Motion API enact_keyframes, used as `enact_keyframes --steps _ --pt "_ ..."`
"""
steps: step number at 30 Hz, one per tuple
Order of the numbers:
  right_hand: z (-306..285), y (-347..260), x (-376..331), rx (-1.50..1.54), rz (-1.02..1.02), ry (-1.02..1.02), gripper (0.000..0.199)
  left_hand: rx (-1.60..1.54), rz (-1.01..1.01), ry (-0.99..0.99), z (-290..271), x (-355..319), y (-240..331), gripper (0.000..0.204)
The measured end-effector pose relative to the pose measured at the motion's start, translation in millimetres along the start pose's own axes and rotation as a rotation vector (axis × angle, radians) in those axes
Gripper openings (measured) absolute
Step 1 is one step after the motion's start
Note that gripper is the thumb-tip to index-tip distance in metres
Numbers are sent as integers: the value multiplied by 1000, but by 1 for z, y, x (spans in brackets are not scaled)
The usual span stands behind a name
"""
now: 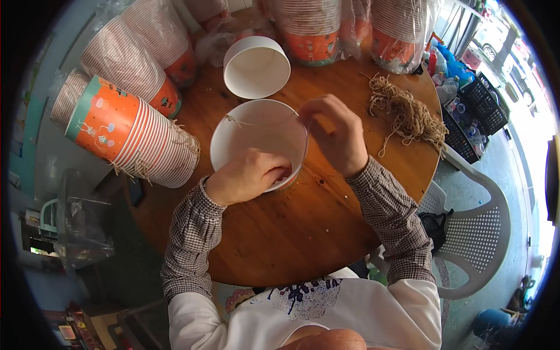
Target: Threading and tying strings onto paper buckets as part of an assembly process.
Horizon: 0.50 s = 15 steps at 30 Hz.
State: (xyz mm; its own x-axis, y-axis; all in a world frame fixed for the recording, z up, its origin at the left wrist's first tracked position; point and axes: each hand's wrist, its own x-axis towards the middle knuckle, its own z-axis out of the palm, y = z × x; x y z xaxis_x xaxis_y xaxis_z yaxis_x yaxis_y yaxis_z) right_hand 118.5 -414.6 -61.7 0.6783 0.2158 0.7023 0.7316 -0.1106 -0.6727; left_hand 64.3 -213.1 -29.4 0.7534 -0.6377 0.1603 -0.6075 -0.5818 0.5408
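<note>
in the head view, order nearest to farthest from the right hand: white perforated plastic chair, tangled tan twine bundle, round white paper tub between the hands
1. Round white paper tub, left of the right hand
2. Tangled tan twine bundle, right
3. White perforated plastic chair, farther right

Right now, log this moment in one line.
left hand: at nearer white tub, near rim; right hand: by tub's right rim; twine pile: on table, right; grips: unclear

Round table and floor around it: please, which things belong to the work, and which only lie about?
Likely in the work:
white bucket near left hand and right hand
pile of string
tilted bucket stack

Likely lying about:
white chair
black crates
</note>
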Motion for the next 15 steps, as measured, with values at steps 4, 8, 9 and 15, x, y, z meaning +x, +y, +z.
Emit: enact_keyframes --steps 4,8,9,15 --pt "14 -12 5 -144 -69 -320 14 190 -72 192 -2 -6 0 8" --pt "22 -11 4 -111 -49 -317 9 238 -43 509 -1 -5 -2 5" --pt "26 -13 4 -105 -56 -323 9 214 21 581 -1 -8 -3 6" --pt "38 -17 -4 -155 -54 -181 7 11 -103 753 9 -15 0 27"
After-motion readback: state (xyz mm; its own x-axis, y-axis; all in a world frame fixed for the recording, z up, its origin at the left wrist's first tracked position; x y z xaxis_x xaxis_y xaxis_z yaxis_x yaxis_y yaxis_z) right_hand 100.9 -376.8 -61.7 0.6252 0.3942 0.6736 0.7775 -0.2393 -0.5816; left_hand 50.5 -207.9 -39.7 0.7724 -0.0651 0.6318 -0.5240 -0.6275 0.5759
